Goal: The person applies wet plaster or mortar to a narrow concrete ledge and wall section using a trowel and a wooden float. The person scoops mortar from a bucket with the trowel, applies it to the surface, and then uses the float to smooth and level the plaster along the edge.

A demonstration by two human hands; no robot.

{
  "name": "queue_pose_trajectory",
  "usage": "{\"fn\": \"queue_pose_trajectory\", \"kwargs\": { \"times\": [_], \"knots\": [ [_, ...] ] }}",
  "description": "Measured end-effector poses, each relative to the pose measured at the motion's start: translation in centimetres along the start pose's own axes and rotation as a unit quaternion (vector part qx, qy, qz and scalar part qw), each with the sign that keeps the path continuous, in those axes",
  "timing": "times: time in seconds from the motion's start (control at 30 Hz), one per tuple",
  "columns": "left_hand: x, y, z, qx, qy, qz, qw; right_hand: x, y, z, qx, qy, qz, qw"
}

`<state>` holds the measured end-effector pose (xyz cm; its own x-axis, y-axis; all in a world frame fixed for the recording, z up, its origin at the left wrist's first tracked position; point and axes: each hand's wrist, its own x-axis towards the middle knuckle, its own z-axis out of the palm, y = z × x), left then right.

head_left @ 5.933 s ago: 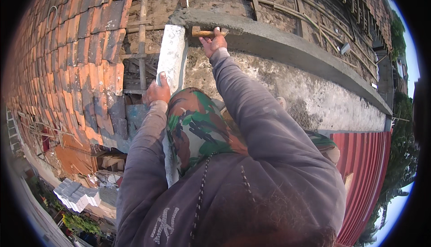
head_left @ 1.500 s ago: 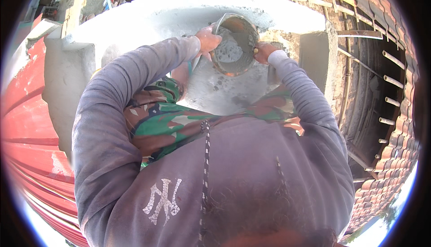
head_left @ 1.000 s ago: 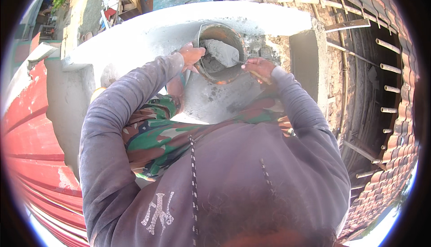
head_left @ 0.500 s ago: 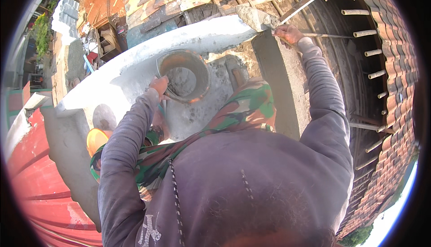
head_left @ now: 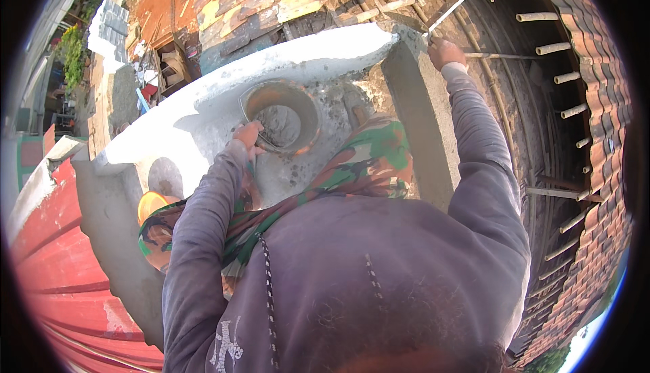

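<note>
My left hand (head_left: 249,136) is closed on the near-left rim of a dark round bucket (head_left: 309,112). Grey wet mortar (head_left: 281,123) lies in its bottom. The bucket stands inside a curved white concrete ledge. My right arm reaches out to the far end of a straight, grey-plastered wall (head_left: 416,95). There my right hand (head_left: 445,53) is closed, apparently around a trowel handle, with the tool mostly hidden by the hand and the wall corner. Below the bucket is my bent leg in camouflage trousers (head_left: 372,159).
The curved white parapet (head_left: 264,61) bounds the far side. Roof tiles (head_left: 291,0) lie beyond it, and a pale batten (head_left: 448,8) slants near my right hand. Right of the wall is an opening with bamboo poles (head_left: 497,102). Red metal roofing (head_left: 61,264) and an orange container (head_left: 152,203) are at left.
A lump of grey mortar seen beside my right hand is no longer lifted there. That hand has shifted slightly right at the wall's end. My left hand stays on the bucket rim.
</note>
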<state>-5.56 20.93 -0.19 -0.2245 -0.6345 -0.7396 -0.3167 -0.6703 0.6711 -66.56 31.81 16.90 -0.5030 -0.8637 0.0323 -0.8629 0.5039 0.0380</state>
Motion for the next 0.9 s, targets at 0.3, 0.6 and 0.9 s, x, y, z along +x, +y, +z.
{"fn": "queue_pose_trajectory", "kwargs": {
  "times": [0.3, 0.6, 0.9],
  "knots": [
    [-7.0, 5.9, 7.1, -0.012, 0.036, -0.011, 0.999, -10.3, -16.5, 2.1, 0.097, -0.184, -0.215, 0.954],
    [-4.8, 5.2, 9.3, -0.091, -0.017, 0.014, 0.996, -16.1, -26.7, 15.2, 0.073, -0.236, -0.248, 0.937],
    [-2.9, 6.0, 7.6, -0.088, -0.034, -0.044, 0.995, -11.7, -20.5, 12.3, 0.354, -0.484, -0.068, 0.798]
  ]
}}
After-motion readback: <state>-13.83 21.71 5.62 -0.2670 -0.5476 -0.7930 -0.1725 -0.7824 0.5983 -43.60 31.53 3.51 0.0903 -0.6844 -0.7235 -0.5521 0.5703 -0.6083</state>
